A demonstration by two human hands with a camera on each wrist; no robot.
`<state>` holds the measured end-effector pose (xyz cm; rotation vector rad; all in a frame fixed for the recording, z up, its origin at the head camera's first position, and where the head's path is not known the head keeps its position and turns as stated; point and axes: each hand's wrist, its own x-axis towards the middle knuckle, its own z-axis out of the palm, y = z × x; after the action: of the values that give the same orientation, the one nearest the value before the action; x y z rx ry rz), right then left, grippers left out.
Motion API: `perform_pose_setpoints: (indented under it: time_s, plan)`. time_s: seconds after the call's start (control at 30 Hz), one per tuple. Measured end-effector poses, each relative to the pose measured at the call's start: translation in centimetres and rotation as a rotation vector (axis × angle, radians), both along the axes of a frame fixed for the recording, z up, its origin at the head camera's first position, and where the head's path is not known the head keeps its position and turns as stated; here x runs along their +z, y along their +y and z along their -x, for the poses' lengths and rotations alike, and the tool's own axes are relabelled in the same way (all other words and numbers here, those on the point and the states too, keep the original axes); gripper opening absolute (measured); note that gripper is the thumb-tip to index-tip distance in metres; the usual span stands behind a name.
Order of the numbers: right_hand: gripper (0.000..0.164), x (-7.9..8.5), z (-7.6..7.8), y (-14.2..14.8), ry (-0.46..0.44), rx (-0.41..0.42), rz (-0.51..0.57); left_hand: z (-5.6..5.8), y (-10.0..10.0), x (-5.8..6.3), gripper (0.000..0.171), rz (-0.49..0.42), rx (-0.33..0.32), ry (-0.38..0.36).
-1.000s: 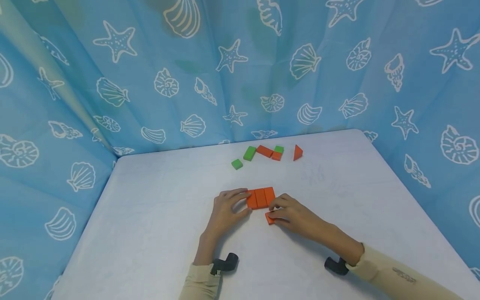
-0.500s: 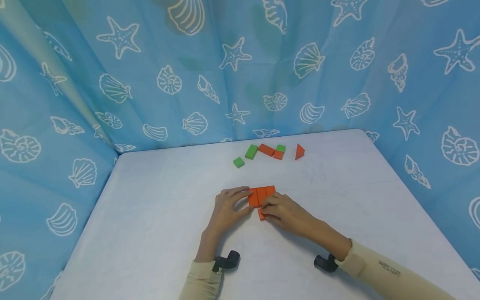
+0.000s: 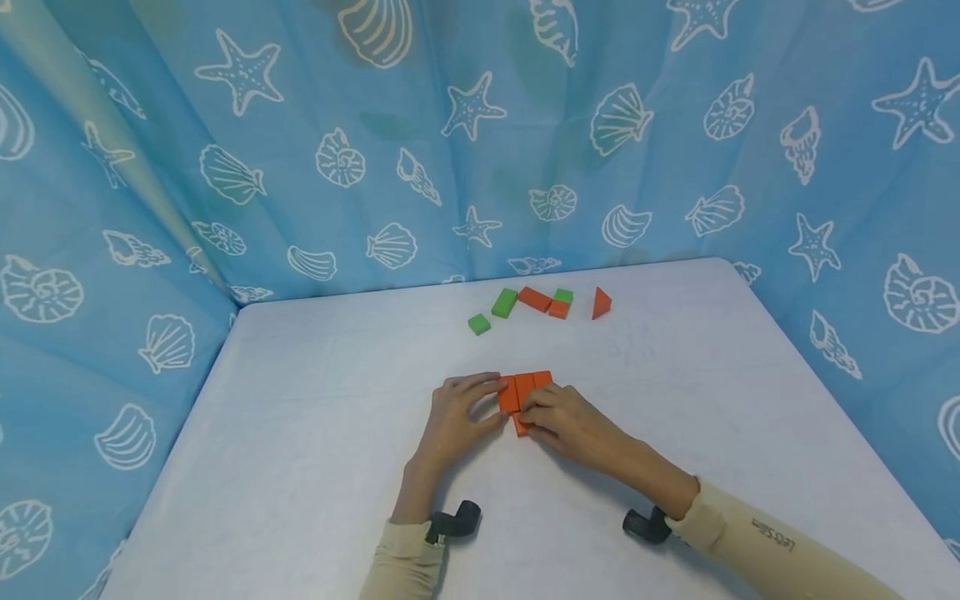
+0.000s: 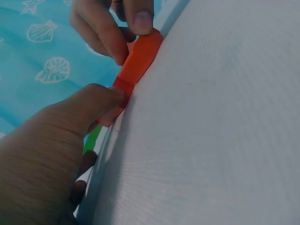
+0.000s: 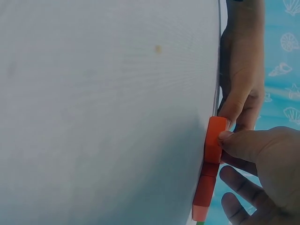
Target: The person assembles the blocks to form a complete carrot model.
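Three orange blocks [image 3: 525, 390] lie side by side in a row on the white table. My left hand [image 3: 457, 417] holds the row's left end, thumb at the near edge and index finger at the far side. Close in front of the row is one more orange block [image 3: 520, 427], pinched between the thumb and fingers of my right hand [image 3: 570, 425]. In the right wrist view that block [image 5: 214, 140] stands out nearer than the row [image 5: 204, 192]. The left wrist view has my left thumb [image 4: 101, 101] against an orange block just beside the pinched one.
Toward the back of the table [image 3: 337, 375] lie a small green block [image 3: 479, 324], a longer green block [image 3: 505, 303], an orange block [image 3: 535, 299], a small orange block [image 3: 558, 309] by a green one [image 3: 563, 295], and an orange triangle [image 3: 602, 303]. A blue shell-patterned curtain [image 3: 300, 167] hangs behind.
My right hand has slid its orange block leftward along the front of the row, close up to the left thumb. My left hand stays at the row's left end.
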<state>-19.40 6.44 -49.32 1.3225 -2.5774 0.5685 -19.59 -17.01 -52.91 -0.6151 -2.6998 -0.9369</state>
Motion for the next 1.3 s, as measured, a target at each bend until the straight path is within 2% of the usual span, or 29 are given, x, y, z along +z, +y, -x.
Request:
perform_pose_setpoints:
  time_s: [0.4, 0.57, 0.67, 0.8, 1.0, 1.1, 1.3]
  plan:
    - [0.026, 0.1, 0.1, -0.5, -0.014, -0.036, -0.012, 0.2, -0.3, 0.0, 0.045, 0.026, 0.01, -0.014]
    - [0.028, 0.3, 0.1, -0.2, -0.075, -0.052, 0.003, 0.3, -0.4, -0.3, 0.045, 0.024, 0.006, -0.021]
    - [0.026, 0.9, 0.7, 0.3, -0.123, -0.094, 0.026, 0.3, -0.2, -0.4, 0.045, 0.026, 0.001, -0.02]
    - [0.022, 1.9, 3.3, 1.3, -0.155, -0.194, 0.049, 0.2, -0.2, -0.1, 0.046, 0.042, 0.006, -0.028]
    - [0.022, 1.7, 9.8, 2.8, -0.116, -0.341, 0.003, 0.4, -0.4, 0.2, 0.046, 0.041, 0.01, -0.05]
    - [0.026, 1.5, 12.4, 3.3, -0.119, -0.389, -0.023, 0.4, -0.4, 0.1, 0.047, 0.043, 0.009, -0.056]
    - [0.033, 1.3, 15.6, 3.5, -0.099, -0.417, -0.104, 0.4, -0.3, -0.3, 0.047, 0.053, 0.005, -0.038]
